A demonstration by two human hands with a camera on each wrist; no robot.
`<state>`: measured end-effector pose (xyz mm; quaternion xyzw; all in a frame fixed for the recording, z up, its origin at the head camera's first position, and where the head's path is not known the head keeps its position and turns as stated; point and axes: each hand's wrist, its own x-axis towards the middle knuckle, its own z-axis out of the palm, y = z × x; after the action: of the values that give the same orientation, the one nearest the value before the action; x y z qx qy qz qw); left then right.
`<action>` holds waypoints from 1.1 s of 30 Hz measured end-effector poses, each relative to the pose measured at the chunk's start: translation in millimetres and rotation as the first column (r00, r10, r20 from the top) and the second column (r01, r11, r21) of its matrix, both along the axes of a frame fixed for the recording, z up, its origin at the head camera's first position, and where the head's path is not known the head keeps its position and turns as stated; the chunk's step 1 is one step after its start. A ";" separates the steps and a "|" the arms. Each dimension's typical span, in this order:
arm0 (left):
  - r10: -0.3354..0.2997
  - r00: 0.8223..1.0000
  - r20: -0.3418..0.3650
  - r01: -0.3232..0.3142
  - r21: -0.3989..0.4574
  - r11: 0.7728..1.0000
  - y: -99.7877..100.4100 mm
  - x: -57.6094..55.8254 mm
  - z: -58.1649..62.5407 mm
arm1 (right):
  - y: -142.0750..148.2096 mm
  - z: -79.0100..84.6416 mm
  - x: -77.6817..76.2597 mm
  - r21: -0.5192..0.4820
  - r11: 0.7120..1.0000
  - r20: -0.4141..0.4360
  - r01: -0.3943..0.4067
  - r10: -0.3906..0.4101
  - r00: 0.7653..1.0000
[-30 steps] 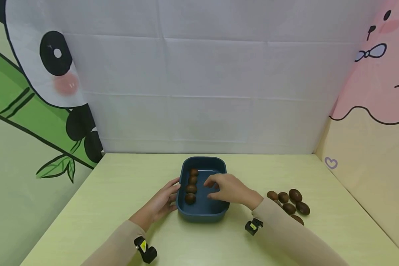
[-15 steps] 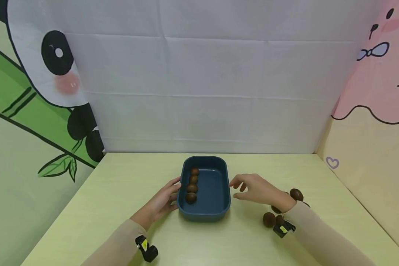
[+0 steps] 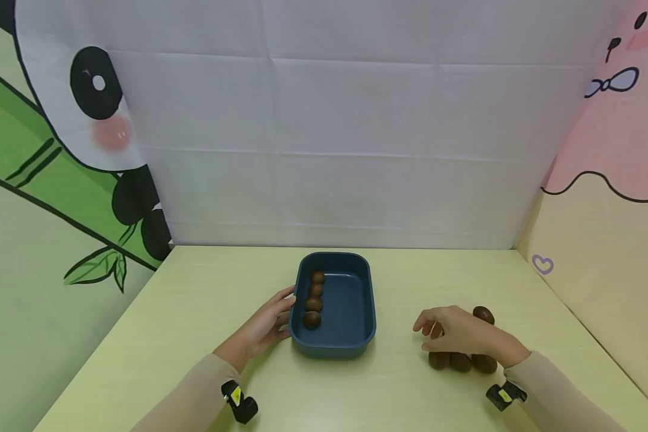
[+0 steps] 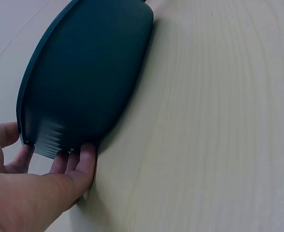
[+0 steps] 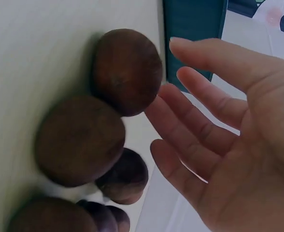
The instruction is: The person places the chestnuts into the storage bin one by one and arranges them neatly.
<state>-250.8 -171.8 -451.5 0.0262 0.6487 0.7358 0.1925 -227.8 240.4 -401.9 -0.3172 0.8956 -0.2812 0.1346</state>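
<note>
Fingers (image 5: 178,133) of the right hand (image 3: 459,330) are spread and loosely bent, the thumb (image 5: 209,53) set apart from the other four. Just beside their tips, in the right wrist view, lies the nearest of the loose nuts (image 3: 461,362); whether skin meets shell I cannot tell. More of these nuts sit close together past it, some cut off by the edge of that view. From the head, three show just below the right fingers, toward the person, and one farther away, above the wrist; the hand may hide others.

Well to the left of those fingers stands the box (image 3: 351,306), upright on the table (image 3: 205,312). Left-hand fingers are slightly apart, their tips resting against its outer left wall and rim, so the left hand (image 3: 261,330) touches the box from the side. Just across that wall from them, four nuts (image 3: 313,304) lie in a row along the inside, the lowest one nearest the person.

Behind each set of fingers comes a beige sleeve (image 3: 189,390) with a small black camera (image 3: 240,403) at the cuff. Beyond the fingers, past the table's far edge, hangs a white sheet (image 3: 345,150); a panda (image 3: 97,84) shows far to their left, a pink figure (image 3: 599,138) far to their right.
</note>
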 end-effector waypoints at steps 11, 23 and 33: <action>0.006 1.000 -0.003 -0.006 0.005 1.000 -0.1 0.4 -0.3 | 14.7 -2.2 11.2 0.091 0.989 -0.020 -0.116 0.118 0.993; 0.009 1.000 -0.007 -0.009 0.003 1.000 -0.3 1.7 1.0 | 18.8 -4.7 6.9 0.047 0.990 0.010 -0.136 0.136 0.991; 0.010 1.000 0.002 -0.010 -0.009 1.000 0.7 1.5 2.4 | 6.8 1.6 -1.1 -0.018 0.993 0.027 -0.114 0.115 0.993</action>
<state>-249.3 -171.1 -449.0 0.0216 0.6518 0.7340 0.1895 -228.9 247.2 -400.3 -0.3652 0.8717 -0.2848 0.1605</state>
